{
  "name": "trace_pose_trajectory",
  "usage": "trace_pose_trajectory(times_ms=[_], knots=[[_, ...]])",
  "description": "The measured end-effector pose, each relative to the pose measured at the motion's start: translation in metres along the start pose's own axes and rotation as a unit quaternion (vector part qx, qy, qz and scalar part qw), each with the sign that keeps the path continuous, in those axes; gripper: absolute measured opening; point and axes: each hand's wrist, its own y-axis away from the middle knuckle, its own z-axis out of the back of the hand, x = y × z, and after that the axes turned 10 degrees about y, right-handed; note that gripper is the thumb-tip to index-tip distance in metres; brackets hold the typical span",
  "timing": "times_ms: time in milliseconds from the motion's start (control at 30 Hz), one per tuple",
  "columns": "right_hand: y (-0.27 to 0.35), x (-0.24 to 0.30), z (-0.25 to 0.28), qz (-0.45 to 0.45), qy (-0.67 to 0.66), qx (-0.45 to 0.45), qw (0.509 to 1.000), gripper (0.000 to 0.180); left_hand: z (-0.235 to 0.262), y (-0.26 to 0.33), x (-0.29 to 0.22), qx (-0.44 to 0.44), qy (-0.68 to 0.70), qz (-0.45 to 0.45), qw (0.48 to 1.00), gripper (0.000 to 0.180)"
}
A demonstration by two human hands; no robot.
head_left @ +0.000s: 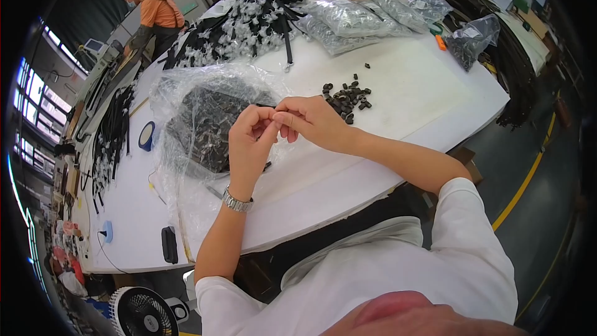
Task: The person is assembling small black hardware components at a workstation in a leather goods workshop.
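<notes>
Black, thin strap piece (266, 106) sits pinched between left hand (249, 140) and right hand (311, 121), fingertips closed narrowly on it. Both hover just over the crinkled clear plastic bag of dark parts (208, 124), handy for picking.

Bright, even overhead light; fisheye bending, dark vignetted edges.

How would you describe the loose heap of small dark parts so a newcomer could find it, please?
Start at the white table; just beyond the right hand lies the heap of small dark parts. Unlike the parts in the clear plastic bags farther back, these lie bare and scattered.
</notes>
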Motion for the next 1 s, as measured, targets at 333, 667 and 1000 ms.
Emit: trace_pose_trajectory(times_ms=[333, 667, 1000], knots=[[-0.01, -0.005, 0.061, 0.056, 0.511, -0.013, 0.857, 0.017, 0.002, -0.004, 0.01, -0.02, 0.053, 0.073, 0.996, 0.007], [0.042, 0.107, 0.066, 0.117, -0.003, 0.09, 0.989, 0.025, 0.0, -0.005, 0.012, 0.001, -0.054, 0.07, 0.996, 0.006], [0.096, 0.181, 0.018, 0.187, -0.317, 0.275, 0.888, 0.022, 0.013, -0.004, 0.029, 0.034, -0.368, -0.167, 0.914, 0.006]])
